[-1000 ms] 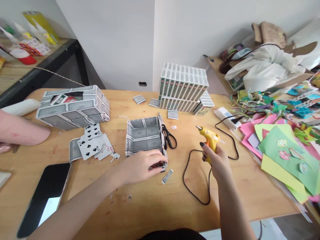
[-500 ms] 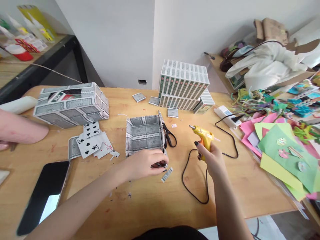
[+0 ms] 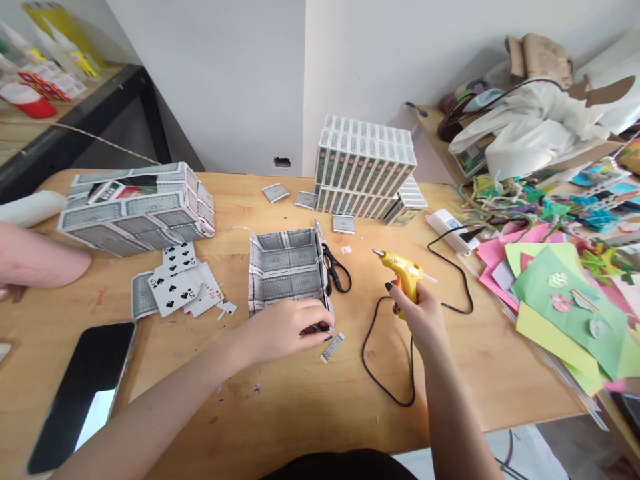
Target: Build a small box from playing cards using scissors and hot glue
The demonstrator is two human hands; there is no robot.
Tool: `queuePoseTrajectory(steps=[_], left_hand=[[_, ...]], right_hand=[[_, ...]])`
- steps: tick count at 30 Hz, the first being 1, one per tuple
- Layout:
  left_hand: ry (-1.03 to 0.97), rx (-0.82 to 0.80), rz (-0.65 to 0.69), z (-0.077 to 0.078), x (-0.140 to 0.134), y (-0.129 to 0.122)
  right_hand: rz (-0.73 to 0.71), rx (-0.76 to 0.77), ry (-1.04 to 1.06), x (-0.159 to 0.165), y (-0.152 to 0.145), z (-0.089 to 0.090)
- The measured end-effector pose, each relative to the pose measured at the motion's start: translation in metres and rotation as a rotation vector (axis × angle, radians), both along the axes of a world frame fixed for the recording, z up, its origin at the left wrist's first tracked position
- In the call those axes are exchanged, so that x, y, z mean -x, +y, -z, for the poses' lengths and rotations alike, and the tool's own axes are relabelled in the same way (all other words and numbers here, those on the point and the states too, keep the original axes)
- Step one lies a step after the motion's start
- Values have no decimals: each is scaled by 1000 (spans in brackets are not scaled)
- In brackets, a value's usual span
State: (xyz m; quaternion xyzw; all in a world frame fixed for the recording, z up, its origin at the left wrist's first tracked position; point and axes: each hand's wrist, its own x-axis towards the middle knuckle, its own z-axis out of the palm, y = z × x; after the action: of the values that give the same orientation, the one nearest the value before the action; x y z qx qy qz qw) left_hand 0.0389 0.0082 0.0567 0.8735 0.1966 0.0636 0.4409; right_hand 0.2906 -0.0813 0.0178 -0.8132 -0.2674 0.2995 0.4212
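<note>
An open-topped box made of grey-backed playing cards (image 3: 287, 267) sits on the wooden table in front of me. My left hand (image 3: 293, 327) lies over its near right corner, with the fingers curled round the wall. That corner is partly hidden under the hand. In my right hand (image 3: 423, 310) is a yellow glue gun (image 3: 401, 270), its nozzle pointing left above the table. Black-handled scissors (image 3: 337, 270) lie against the box's right side. A narrow cut strip of card (image 3: 333, 348) rests just beyond my left fingertips.
A larger card-covered box (image 3: 137, 210) and loose playing cards (image 3: 175, 287) are at left, with a phone (image 3: 83, 393) nearer. Stacked card packs (image 3: 365, 167) stand at the back. The gun's black cord (image 3: 367, 360) loops right to a power strip (image 3: 453, 232). Coloured paper (image 3: 575, 307) lies far right.
The view has shifted slightly. My left hand stays at the box corner, and the glue gun remains in my right hand at nearly the same place.
</note>
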Motion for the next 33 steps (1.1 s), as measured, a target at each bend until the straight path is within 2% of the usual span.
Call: queuePoseTrajectory(steps=[8,12,17,20,24,29,33], left_hand=[[-27,81,-73,-1,2,-2],[-52,160,-99,0,3,-3],[-39,215,-97,-2,7,-4],[-13,260,-89,-3,11,-4],[-12,307,-75,-2,16,-1],[-41,344,-34,-1,22,8],[-39,360,0,0,27,13]], right_hand=[[2,43,-106,5,-1,-4],[-22,13,-8,5,2,-4],[-55,-121,194,7,12,0],[-168,-247,371,13,33,0],[-372,-439,458,28,83,-2],[-599,-429,605,46,142,9],[-723,-383,731,52,162,19]])
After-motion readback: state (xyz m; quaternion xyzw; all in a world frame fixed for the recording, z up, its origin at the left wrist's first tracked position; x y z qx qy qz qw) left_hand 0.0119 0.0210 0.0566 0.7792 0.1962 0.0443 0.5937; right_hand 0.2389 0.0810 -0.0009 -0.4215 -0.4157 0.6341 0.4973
